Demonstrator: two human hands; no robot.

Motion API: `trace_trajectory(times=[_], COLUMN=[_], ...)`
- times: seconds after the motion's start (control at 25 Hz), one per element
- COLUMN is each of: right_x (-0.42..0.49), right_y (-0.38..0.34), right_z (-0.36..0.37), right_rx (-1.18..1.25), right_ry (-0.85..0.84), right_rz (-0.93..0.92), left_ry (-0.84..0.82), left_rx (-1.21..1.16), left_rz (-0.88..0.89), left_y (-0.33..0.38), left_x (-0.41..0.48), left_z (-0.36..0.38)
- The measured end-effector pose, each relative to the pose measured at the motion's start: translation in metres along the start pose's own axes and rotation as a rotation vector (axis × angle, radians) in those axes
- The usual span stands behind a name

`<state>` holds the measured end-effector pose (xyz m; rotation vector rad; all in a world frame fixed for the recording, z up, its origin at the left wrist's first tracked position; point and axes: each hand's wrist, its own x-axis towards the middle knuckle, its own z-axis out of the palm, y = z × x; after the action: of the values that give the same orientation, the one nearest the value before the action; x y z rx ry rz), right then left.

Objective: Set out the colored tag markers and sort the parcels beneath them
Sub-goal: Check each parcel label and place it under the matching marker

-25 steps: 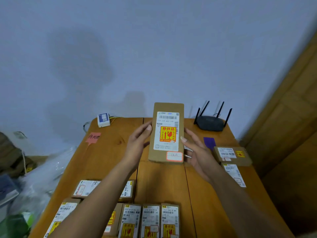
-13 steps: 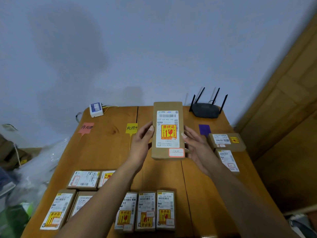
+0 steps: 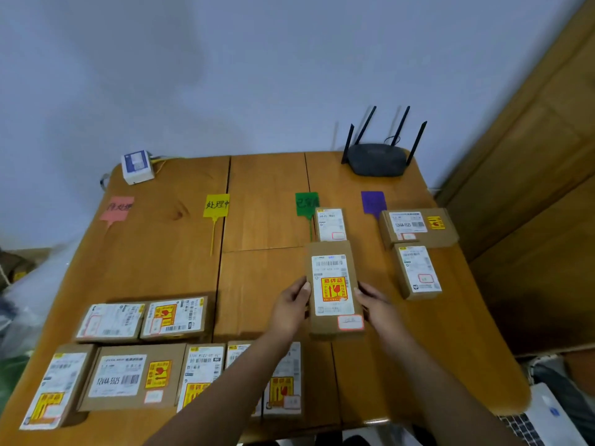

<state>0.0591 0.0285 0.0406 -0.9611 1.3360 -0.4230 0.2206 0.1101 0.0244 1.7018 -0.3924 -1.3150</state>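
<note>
My left hand (image 3: 291,305) and right hand (image 3: 378,309) clamp a parcel (image 3: 335,289) between them, below the green tag (image 3: 306,203), mid-desk (image 3: 264,220).

The table (image 3: 264,220) is varnished orange-brown wood with a soft sheen and visible grain. The parcels (image 3: 335,289) are matt brown cardboard bearing smooth white paper labels. At the far right, the router (image 3: 377,159) is matt black plastic.

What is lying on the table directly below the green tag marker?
One small brown cardboard parcel with a white label lies beside the green tag marker's stem. Nearer, both hands hold a long brown parcel; the wooden table beneath it is hidden.
</note>
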Motion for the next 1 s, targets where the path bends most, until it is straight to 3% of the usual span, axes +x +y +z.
trace_trajectory(times=[0.36, 0.68, 0.88, 1.0], right_x=[0.088, 0.1, 0.067, 0.031], right_y=[0.037, 0.04, 0.042, 0.047], right_z=[-0.026, -0.033, -0.031, -0.015], right_rx=[-0.021, 0.002, -0.076, -0.068], right_ry=[-0.028, -0.03, 0.175, 0.216], right_rz=[0.073, 0.031, -0.245, -0.427], left_ry=[0.066, 0.069, 0.118, 0.116], left_rx=[0.162, 0.075, 0.022, 0.02], left_rz=[-0.004, -0.034, 0.05, 0.093], left_y=[-0.044, -0.043, -0.043, -0.053], left_x=[0.078, 0.084, 0.045, 0.009], left_z=[0.04, 0.043, -0.002, -0.043])
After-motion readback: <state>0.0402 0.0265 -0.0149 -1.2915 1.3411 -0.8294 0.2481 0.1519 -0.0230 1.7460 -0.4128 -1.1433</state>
